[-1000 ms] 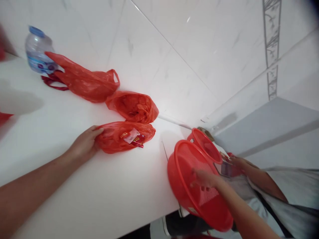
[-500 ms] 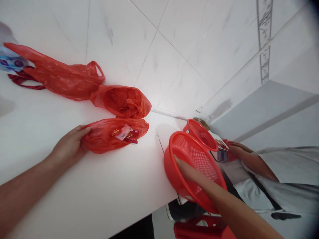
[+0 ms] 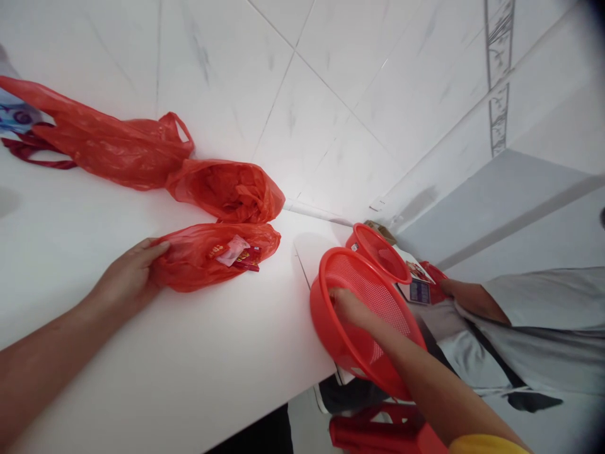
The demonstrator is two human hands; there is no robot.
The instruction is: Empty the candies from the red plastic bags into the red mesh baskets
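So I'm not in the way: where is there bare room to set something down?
Widest: the white table, between the left forearm, the held red plastic bag and the red colander. Another strip separates the left hand from the wall-side bags. Crowded: the colander, with the right hand inside and a smaller basket beyond.

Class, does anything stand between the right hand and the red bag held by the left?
Yes: the wall of the large red basket, as the right hand is inside. Beyond it, nothing visible blocks the way to the bag.
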